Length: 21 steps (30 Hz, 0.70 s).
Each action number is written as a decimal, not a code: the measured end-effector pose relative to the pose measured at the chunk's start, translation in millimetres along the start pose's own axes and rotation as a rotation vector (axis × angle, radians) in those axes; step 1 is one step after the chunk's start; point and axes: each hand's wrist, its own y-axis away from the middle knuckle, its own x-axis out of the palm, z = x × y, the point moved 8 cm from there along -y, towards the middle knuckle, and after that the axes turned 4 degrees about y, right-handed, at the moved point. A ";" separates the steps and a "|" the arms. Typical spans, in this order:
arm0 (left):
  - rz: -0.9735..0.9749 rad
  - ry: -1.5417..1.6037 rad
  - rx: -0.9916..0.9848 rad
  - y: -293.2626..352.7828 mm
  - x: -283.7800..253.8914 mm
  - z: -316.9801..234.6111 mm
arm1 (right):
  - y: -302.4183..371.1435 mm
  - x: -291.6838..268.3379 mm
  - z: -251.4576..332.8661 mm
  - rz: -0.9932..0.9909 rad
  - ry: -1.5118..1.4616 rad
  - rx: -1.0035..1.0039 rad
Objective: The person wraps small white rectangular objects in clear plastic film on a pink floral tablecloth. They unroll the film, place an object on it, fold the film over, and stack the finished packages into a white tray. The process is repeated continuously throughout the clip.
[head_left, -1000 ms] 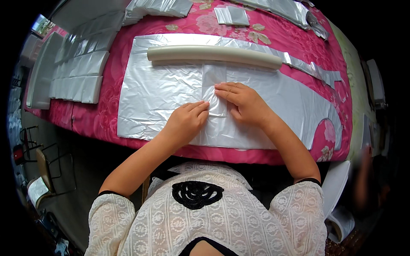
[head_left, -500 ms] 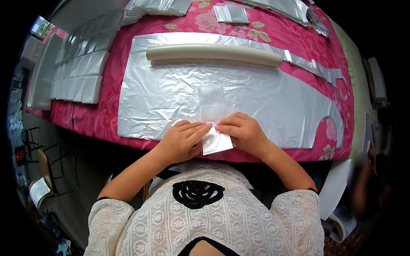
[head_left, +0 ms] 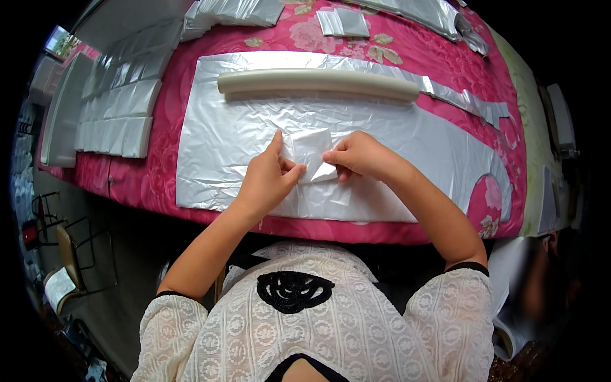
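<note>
A folded translucent white plastic sheet lies over the pile of silvery-white plastic aprons, in front of me. My left hand is at its left side, thumb against the near left corner and index finger stretched along the edge. The lower fingers of that hand are curled and partly hidden. At the right edge, my right hand pinches the same sheet between thumb and fingers. A long cream tube rests across the aprons beyond both hands.
A pink flowered cloth covers the table. At the left, a white box holds rows of folded plastic packets. More packets and a stack lie at the back. A chair stands lower left.
Both hands have moved away from me, up the aprons. The lower part of the folded plastic has been turned up, so the strip is now a shorter, squarish piece.
</note>
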 end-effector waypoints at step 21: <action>-0.040 -0.679 0.618 3.0 57.4 -23.7 | 9.6 -4.7 1.4 -0.205 0.250 -0.121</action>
